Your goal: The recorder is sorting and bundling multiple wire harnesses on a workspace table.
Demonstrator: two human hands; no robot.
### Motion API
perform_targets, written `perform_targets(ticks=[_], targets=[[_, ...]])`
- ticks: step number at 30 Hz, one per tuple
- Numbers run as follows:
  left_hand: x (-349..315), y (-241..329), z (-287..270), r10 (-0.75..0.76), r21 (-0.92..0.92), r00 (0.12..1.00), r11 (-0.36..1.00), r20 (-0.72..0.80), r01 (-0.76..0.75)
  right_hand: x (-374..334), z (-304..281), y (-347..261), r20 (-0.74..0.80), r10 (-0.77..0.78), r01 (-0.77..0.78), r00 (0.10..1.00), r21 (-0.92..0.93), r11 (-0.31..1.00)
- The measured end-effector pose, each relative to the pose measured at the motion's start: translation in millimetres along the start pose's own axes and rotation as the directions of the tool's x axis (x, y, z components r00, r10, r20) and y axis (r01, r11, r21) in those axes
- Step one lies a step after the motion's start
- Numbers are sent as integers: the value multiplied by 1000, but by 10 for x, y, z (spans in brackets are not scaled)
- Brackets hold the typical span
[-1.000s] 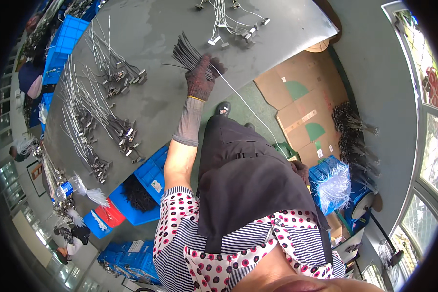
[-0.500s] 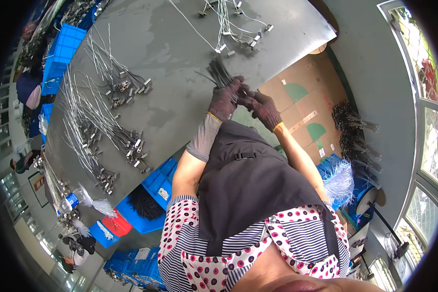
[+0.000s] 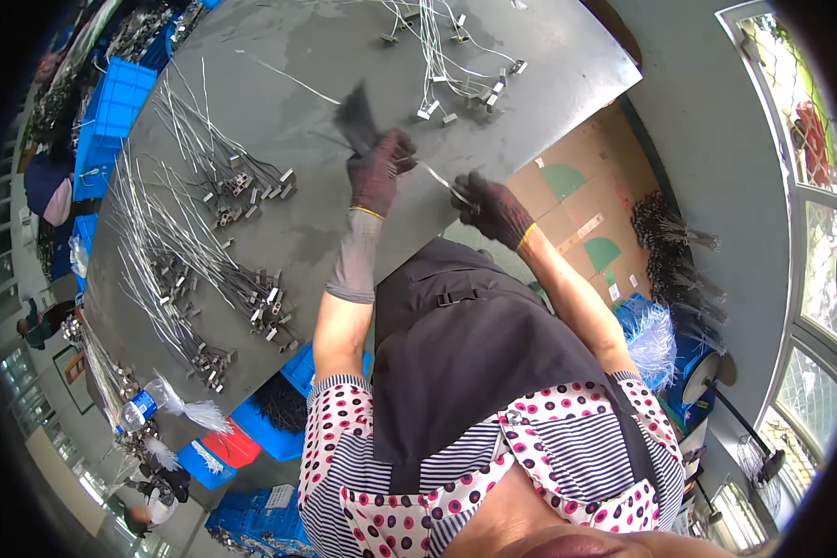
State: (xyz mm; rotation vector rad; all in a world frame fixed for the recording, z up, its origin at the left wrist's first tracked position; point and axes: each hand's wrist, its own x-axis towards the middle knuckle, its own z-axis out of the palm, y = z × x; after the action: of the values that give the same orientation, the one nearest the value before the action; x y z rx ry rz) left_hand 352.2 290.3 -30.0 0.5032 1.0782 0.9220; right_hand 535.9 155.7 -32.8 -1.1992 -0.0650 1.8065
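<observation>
My left hand (image 3: 379,175), in a dark knitted glove, is closed round a bundle of short black strips (image 3: 357,119), blurred by motion, that fans out beyond the fingers. From behind this bundle a thin white wire (image 3: 293,81) runs up and left over the grey table. A pale wire stretch (image 3: 439,179) spans the gap between the hands. My right hand (image 3: 495,209), gloved alike, pinches its end by the table's near edge. Whether both stretches are one wire is hidden. Near the far edge lies a bunch of white wires with small metal connectors (image 3: 482,91).
More connector wire bunches (image 3: 209,265) lie on the table's left half (image 3: 307,205). Blue bins (image 3: 270,409) and a red bin (image 3: 237,445) stand below its near edge. Cardboard (image 3: 577,186) lies beyond the corner, with black wire bundles (image 3: 674,251) right of it. People are at the far left.
My hands have moved apart; the left went up and left with the black strips. A pale wire now spans between them. The white wire on the table has shifted left.
</observation>
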Motion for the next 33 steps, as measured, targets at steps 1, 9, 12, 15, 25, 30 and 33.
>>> perform_targets(ticks=[1, 9, 12, 15, 25, 30, 33], targets=[[-42, -73, 66, 80, 157, 995, 984, 54, -88, 95, 42, -72, 88, -54, 52, 995, 28, 998], [70, -318, 417, -43, 366, 998, 930, 42, 25, 715, 528, -602, -56, -416, 264, 908, -695, 669], [294, -212, 94, 87, 637, 996, 770, -36, -44, 831, 683, -556, 11, -708, 163, 707, -975, 148], [296, 0, 33, 251, 903, 967, 425, -46, -68, 964, 641, -613, 18, -810, -54, 586, -997, -60], [-102, -59, 114, 35, 448, 997, 894, -65, -2, 1067, 274, -864, -66, -650, -131, 757, -990, -52], [-143, -570, 430, -319, 276, 931, 924, 178, 264, 642, -130, -549, -70, -789, 255, 610, -926, 279], [99, -889, 570, -420, 285, 906, 876, 53, 389, 182, -327, -271, -192, -670, 283, 717, -798, 532]])
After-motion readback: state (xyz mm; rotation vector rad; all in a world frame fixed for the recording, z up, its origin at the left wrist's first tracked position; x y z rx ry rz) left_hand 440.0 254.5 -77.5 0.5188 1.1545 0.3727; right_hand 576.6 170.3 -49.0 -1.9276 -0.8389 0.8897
